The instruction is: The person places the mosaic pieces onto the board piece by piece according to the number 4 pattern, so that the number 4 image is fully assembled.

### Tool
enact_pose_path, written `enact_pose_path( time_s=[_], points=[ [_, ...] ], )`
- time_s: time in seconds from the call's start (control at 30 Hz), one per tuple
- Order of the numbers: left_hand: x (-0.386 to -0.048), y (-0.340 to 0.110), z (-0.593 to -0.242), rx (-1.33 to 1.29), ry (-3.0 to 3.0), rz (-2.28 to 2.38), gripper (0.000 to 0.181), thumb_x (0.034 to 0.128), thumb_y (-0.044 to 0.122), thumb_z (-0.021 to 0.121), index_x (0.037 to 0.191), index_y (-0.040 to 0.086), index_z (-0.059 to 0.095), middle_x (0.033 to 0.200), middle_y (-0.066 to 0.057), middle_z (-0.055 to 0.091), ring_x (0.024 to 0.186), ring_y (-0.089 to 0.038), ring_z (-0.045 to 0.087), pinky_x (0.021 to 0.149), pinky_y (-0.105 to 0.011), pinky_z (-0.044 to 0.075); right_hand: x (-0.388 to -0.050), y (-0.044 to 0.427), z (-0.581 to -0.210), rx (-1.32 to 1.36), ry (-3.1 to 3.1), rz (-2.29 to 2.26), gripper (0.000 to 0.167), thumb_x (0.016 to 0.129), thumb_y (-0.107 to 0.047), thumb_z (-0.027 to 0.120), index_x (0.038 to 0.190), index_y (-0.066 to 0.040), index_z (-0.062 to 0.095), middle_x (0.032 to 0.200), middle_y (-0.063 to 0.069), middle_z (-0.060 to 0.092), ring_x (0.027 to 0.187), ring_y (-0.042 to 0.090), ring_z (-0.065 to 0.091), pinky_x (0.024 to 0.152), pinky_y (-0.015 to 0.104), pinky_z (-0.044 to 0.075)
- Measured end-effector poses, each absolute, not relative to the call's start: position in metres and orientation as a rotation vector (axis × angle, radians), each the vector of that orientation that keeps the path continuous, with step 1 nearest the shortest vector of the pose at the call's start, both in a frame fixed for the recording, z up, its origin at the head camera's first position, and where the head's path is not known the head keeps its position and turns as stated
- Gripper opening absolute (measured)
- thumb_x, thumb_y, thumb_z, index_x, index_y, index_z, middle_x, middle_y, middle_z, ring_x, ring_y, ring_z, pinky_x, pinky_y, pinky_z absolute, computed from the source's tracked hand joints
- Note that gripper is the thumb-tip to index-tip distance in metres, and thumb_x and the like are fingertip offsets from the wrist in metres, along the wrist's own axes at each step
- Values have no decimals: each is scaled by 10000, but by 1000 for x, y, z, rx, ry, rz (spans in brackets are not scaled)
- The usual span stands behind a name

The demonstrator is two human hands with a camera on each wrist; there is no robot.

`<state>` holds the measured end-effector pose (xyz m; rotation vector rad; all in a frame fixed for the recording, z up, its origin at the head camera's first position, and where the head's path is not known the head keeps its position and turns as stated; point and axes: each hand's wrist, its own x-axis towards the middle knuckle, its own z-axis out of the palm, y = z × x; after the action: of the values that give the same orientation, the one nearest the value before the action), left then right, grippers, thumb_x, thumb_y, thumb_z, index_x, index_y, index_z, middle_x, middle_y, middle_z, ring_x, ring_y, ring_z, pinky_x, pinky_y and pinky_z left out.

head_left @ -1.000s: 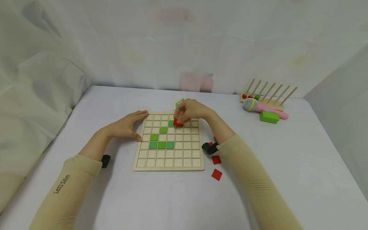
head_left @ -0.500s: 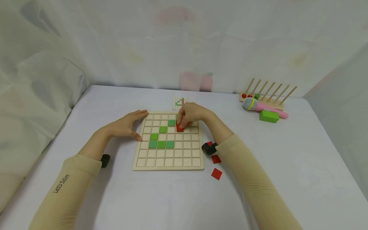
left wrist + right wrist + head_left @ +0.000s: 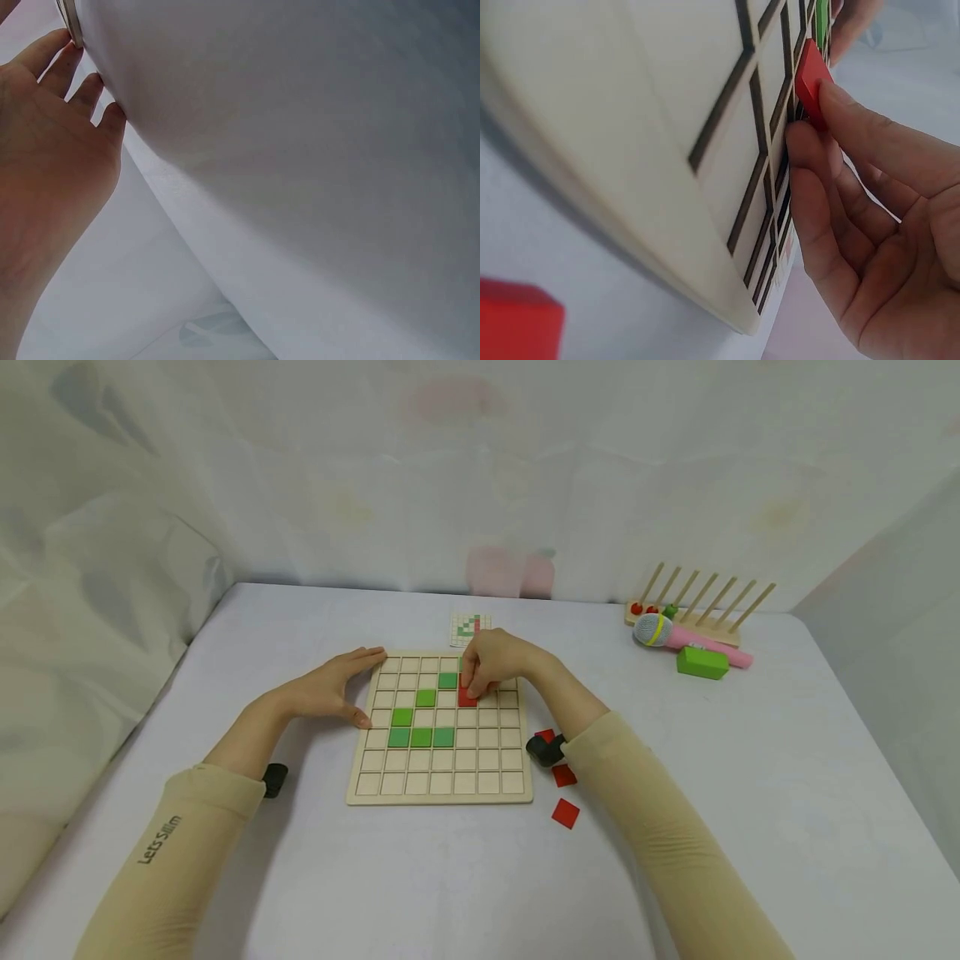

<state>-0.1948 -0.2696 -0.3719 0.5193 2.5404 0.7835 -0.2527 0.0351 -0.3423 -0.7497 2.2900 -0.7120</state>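
A pale wooden grid board (image 3: pixel 442 760) lies flat on the white-covered table, with several green tiles (image 3: pixel 422 737) in its cells. My left hand (image 3: pixel 318 689) rests along the board's left edge, fingers straight and thumb spread; the left wrist view shows its fingertips touching the board's edge. Over the upper right part of the grid, my right hand (image 3: pixel 498 662) pinches a red square tile (image 3: pixel 814 82) between thumb and fingers. That tile looks tilted against the grid in the right wrist view. The fingers partly hide the red area and nearby cells.
Several loose red tiles (image 3: pixel 566 813) lie right of the board, partly under my right wrist. Behind the board is a small pattern card (image 3: pixel 465 631). At the back right are a pegged wooden stand (image 3: pixel 705 627), a pink toy microphone (image 3: pixel 708 643) and a green block (image 3: pixel 702 663).
My right hand has brought the red tile slightly toward me, down to the grid beside the green tiles. More of the pattern card shows. My left hand stays in place.
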Motion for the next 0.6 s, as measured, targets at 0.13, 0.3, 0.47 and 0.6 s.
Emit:
enact_pose_path(
  time_s=[0.13,0.3,0.47,0.6],
  points=[
    [-196,-269,-373,517,2540,782,1169,657,307,897,1575,60,217,1676,-147,136,1555,-421,10,1230,-657,50,-252,35,-342,-761,2290,-716,67,790,-83,804,832,-95,754,731,-6,732,663,116,706,644,223,579],
    [-196,-269,-373,515,2543,785,1169,652,286,899,1572,48,220,1673,-161,139,1553,-429,13,1232,-655,46,-251,34,-342,-762,2295,-714,65,790,-70,800,814,-104,750,733,-2,735,671,127,714,648,238,590],
    [-195,-270,-374,517,2542,784,1168,652,297,899,1573,58,223,1674,-154,138,1553,-427,12,1228,-661,49,-250,34,-340,-775,2305,-698,67,792,-70,796,797,-116,748,728,-11,728,669,131,704,656,248,591],
    [-196,-270,-373,513,2538,788,1171,649,314,900,1577,77,224,1677,-137,137,1556,-416,9,1227,-662,49,-250,34,-340,-778,2317,-689,62,792,-82,801,803,-113,749,739,-15,723,662,120,690,644,236,581]
  ],
)
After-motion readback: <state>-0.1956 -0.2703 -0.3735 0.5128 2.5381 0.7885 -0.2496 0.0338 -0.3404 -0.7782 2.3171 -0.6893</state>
